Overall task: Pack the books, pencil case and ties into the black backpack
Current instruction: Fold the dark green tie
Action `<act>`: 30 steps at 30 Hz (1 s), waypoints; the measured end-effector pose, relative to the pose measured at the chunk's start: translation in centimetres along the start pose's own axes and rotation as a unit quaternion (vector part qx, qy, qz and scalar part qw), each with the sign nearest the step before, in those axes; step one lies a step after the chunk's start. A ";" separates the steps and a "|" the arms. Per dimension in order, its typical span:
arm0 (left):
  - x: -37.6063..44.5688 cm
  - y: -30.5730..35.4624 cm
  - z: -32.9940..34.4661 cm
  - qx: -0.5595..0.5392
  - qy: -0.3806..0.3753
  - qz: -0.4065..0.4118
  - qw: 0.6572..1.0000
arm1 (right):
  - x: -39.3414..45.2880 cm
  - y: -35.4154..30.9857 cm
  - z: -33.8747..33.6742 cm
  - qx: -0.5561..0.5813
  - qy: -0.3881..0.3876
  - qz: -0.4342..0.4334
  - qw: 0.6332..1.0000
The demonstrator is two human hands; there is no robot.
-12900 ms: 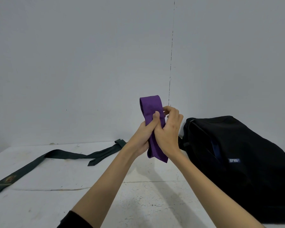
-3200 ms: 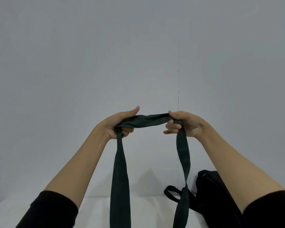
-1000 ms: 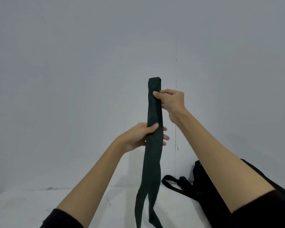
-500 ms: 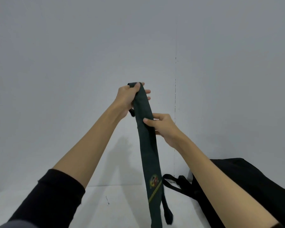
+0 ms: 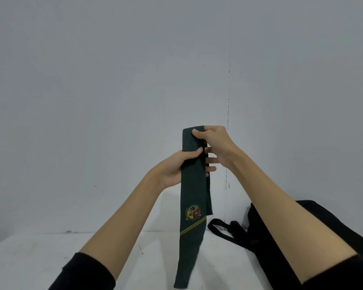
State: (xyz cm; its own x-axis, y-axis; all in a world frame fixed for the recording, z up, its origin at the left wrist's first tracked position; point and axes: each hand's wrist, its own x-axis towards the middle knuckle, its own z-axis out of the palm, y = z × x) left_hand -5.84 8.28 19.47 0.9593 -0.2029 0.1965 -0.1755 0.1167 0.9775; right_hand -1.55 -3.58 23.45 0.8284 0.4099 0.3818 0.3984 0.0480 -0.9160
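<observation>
A dark green tie [image 5: 192,197] with a crest and gold stripes hangs folded in front of me, above the white table. My right hand [image 5: 215,141] pinches the folded top of the tie. Just below it, my left hand [image 5: 176,169] grips the tie, thumb across the front and fingers behind. The tie's wide end dangles down toward the table. The black backpack [image 5: 331,222] lies on the table at the right, partly hidden behind my right arm. No books, pencil case or purple tie are in view.
The white table [image 5: 50,254] runs along the bottom of the view against a plain grey wall [image 5: 113,80]. A black backpack strap [image 5: 222,231] loops out on the table just right of the hanging tie.
My hands have swapped places on the tie: the right hand rose to the folded top and the left hand dropped below it. The hanging part is shorter.
</observation>
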 end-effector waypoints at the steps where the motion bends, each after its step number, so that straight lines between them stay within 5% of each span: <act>1: 0.1 0.0 0.1 -0.005 0.006 -0.009 1.000 | 0.2 0.1 -0.1 -0.014 0.002 -0.005 1.000; 8: 0.2 0.3 0.3 -0.019 0.069 -0.016 0.997 | 0.7 2.1 -1.1 -0.162 0.037 -0.038 0.985; 19: 1.0 -0.3 -0.2 -0.164 0.142 -0.018 0.976 | -2.0 8.0 -1.3 -0.027 -0.164 0.065 0.984; 30: 0.8 -1.0 -0.9 -0.112 0.138 -0.014 0.984 | -2.4 10.3 -0.3 -0.025 -0.128 0.066 0.989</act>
State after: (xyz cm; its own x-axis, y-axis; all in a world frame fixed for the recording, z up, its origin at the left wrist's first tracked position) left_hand -4.72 8.92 18.54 0.9921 0.0581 0.1115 -0.1245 0.3328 0.9347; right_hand 0.72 -4.36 13.15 0.7501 0.6274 0.2090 0.3172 -0.0641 -0.9462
